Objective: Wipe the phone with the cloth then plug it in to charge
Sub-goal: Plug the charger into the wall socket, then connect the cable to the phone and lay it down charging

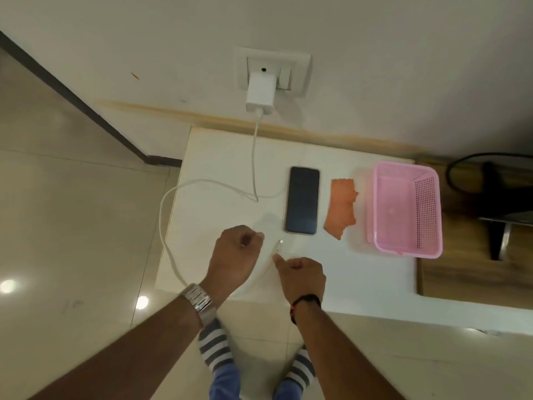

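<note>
**Phone lies untouched; both hands sit near the cable end**

Phone lies flat and screen-up on the white surface, dark, with nothing plugged into it.

Nearest the viewer, two bare forearms reach in over the surface's front edge. The left hand, with a metal watch on its wrist, is loosely curled, and I cannot tell whether its grip holds anything. The right hand is also curled, thumb pointing toward the plug at the loose end of the cable; it looks empty, its thumb tip just short of the plug. The plug rests on the surface between the two hands, just in front of the phone's near end.

Beyond, the cloth, orange and crumpled, lies just right of the phone, apart from it. A pink basket stands to the right of the cloth. The cable loops off the left edge and runs back up to the charger in the wall socket.

By my reading, the wiping has not visibly begun: the cloth is out of both hands. The next move calls for the right hand to reach past the plug to the cloth, while the left steadies or lifts the phone. The plug should be left until later.
</note>
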The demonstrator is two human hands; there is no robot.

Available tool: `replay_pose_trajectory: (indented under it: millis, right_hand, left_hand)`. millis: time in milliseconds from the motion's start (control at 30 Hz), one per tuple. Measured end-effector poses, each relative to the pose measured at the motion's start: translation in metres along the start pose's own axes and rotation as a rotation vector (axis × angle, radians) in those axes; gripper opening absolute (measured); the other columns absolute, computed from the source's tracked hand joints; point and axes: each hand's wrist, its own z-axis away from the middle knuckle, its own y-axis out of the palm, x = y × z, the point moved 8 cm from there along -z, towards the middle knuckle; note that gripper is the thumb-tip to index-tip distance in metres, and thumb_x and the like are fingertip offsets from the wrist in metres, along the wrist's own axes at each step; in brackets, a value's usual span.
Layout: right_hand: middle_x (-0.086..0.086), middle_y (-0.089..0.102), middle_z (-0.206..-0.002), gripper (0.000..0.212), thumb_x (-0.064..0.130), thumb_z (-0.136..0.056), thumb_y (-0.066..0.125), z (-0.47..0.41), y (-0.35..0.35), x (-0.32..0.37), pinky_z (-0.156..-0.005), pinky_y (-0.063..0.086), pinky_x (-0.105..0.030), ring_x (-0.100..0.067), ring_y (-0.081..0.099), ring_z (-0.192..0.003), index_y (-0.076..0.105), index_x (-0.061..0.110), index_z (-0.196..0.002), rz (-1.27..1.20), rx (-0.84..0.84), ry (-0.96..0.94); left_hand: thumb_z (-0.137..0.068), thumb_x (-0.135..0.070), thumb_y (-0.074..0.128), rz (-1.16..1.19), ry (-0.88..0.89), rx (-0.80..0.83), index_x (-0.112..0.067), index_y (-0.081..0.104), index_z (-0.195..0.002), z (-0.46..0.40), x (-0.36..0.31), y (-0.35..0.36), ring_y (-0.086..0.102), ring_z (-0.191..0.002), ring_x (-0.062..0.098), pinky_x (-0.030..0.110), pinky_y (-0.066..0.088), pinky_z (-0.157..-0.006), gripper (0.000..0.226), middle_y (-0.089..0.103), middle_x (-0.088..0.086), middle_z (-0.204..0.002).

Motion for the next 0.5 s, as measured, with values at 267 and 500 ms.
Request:
replay_pose_trajectory:
  millis: [267,500]
  right_hand:
    - [0.009,0.069,-0.064,0.018,0.027,-0.081,0.066,-0.006,0.01,0.017,-0.072,0.06,-0.033,-0.016,0.066,-0.066,0.07,0.021,-0.065,0.019,0.008,-0.08]
    - [-0.005,0.079,-0.073,0.012,0.011,-0.076,0.083,0.004,-0.005,-0.022,-0.066,0.064,-0.031,-0.023,0.078,-0.074,0.074,0.016,-0.081,-0.524,0.106,0.114]
  left_hand:
    - [-0.09,-0.053,0.077,-0.364,0.166,-0.04,-0.013,0.061,-0.13,-0.054,-0.049,0.073,0.066,-0.109,0.023,0.032,0.053,-0.091,0.059,0.068,0.005,-0.118]
    - [-0.066,-0.056,0.096,-0.555,0.015,-0.086,-0.01,0.043,-0.133,-0.067,-0.074,0.11,0.06,-0.119,0.029,0.039,0.057,-0.089,0.098,0.055,0.012,-0.129]
